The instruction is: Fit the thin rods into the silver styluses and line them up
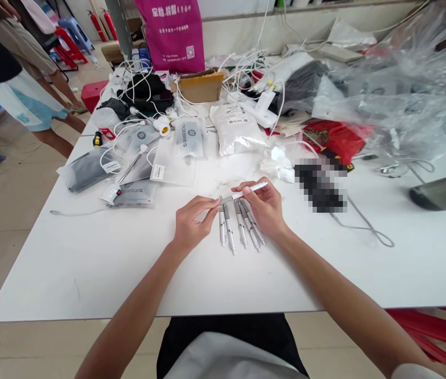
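My left hand [191,223] and my right hand [264,208] hold one slim white and silver pen-like stick [242,193] between them, just above the white table [89,263]. The left fingers pinch its grey left end, the right fingers grip its white middle. Below the hands several more of the same sticks [239,229] lie side by side on the table, pointing toward me.
Behind the hands lie grey and white packets [187,138], white cables [246,68], a cardboard box [201,87], a magenta bag [171,31], clear plastic sheeting [404,89] and a red bag [337,138]. Another person's legs [49,131] stand at far left.
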`<state>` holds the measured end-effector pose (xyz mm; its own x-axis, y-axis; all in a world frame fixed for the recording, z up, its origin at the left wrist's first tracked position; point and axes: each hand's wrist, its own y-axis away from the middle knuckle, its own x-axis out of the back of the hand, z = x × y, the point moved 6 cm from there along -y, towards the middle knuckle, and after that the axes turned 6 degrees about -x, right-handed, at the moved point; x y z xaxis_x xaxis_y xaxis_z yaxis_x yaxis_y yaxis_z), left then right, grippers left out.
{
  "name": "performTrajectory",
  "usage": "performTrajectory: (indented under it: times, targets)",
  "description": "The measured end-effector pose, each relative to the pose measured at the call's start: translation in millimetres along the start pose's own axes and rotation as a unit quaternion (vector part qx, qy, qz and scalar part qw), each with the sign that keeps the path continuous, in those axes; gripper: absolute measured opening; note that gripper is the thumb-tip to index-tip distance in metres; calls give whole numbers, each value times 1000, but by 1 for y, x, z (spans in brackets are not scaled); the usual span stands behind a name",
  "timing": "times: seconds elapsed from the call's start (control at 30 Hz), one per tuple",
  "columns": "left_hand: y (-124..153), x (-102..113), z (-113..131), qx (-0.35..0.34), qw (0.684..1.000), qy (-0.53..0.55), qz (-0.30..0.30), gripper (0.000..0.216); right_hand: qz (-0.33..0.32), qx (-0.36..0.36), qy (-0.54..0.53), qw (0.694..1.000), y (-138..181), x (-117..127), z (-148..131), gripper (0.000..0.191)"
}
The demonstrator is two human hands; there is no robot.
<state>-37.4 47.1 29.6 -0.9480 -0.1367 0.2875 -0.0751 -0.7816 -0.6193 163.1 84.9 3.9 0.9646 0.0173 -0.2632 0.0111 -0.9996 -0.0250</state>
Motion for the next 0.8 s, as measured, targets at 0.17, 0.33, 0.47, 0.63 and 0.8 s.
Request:
performTrajectory:
  times: [0.17,0.33,0.47,0.63,0.8]
  targets:
    - [-1,1,1,4,1000,-15,-8,11,-36,-32,-49,998,4,-12,-8,53]
    - [-2,-8,-1,3,996,-47,-79,30,-22,-60,-136,989,-12,5,-14,38]
    - [-5,-6,-7,17,994,-84,-75,17,-9,-93,-177,980,-26,32,-21,49]
    - [-7,-4,-10,-2,990,-120,-68,12,-33,-137,-314,939,-27,55,-24,62]
    - [-9,-3,-10,-7,990,-120,-71,11,-90,-126,-405,901,-26,61,-24,61]
